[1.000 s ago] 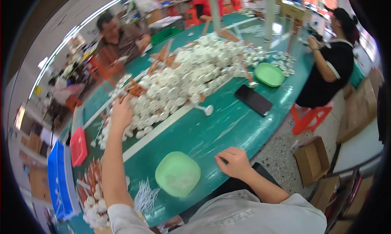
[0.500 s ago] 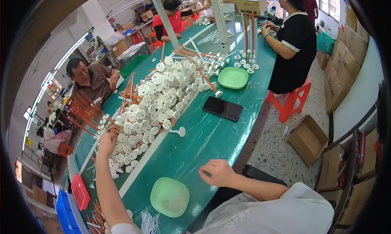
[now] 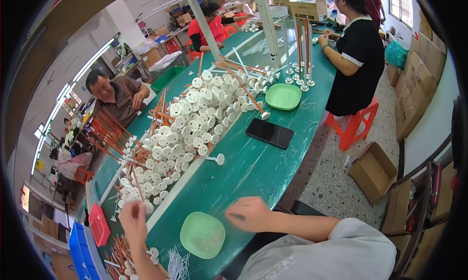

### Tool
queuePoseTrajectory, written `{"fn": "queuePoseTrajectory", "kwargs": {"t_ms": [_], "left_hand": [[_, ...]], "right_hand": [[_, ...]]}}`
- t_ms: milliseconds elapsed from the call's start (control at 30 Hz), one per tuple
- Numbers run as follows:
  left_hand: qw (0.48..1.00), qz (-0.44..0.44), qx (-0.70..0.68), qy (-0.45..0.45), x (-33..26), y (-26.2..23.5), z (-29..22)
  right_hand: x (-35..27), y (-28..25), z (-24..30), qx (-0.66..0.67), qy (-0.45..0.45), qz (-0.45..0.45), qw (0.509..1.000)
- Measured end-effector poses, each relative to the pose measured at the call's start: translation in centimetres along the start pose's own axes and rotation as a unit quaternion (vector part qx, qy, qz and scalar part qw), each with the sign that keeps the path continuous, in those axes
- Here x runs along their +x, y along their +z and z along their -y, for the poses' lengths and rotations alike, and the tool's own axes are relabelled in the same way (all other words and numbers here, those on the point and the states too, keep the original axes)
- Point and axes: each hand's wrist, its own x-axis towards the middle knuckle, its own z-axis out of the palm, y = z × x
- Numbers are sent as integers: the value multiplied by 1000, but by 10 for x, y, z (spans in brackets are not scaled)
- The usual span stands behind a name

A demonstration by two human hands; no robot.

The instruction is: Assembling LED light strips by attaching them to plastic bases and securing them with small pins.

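- Workshop background: strip lights [image 3: 73, 80] at upper left; speckled floor [image 3: 319, 192] at right, with an open cardboard box [image 3: 373, 172] on it.
- Work surface: long green table [image 3: 239, 187], scratched and glossy.
- Hands well apart. Left hand [image 3: 133, 222] at the near end of the pile, fingers closed on a brown rod [image 3: 137, 181] that slants up from them; a white disc sits just beside the fingertips. Exact grip point too small to tell.
- Right hand [image 3: 251, 214] slightly blurred, fingers loosely bent and parted, nothing visible between them. Position: just right of the near green dish [image 3: 202, 236].
- Pile of white discs [image 3: 195, 114] mid-table, brown rods sticking out among them.
- Black phone [image 3: 269, 133] lies right of the pile; far green dish [image 3: 283, 97] beyond it.
- Left side: red tray [image 3: 99, 225] beside blue bin [image 3: 82, 250].
- White strands [image 3: 178, 265] bunched left of the near dish.
- Co-worker in black [image 3: 355, 60] sits on a red stool [image 3: 352, 124], right.
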Motion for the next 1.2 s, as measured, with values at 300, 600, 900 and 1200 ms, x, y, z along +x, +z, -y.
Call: {"fn": "queuePoseTrajectory", "kwargs": {"t_ms": [300, 600, 900, 1200], "left_hand": [[929, -120, -272, -220, -151, 41, -98], [742, -140, -581, -302, -185, 56, -107], [587, -42, -759, -277, -181, 58, -100], [650, -26, -699, -297, -189, 57, -96]], "right_hand": [[25, 67, 57, 288, 43, 164, 942], [0, 57, 55, 232, -117, 134, 956], [7, 47, 70, 231, -153, 45, 960], [7, 49, 68, 162, -232, 80, 956]]}}
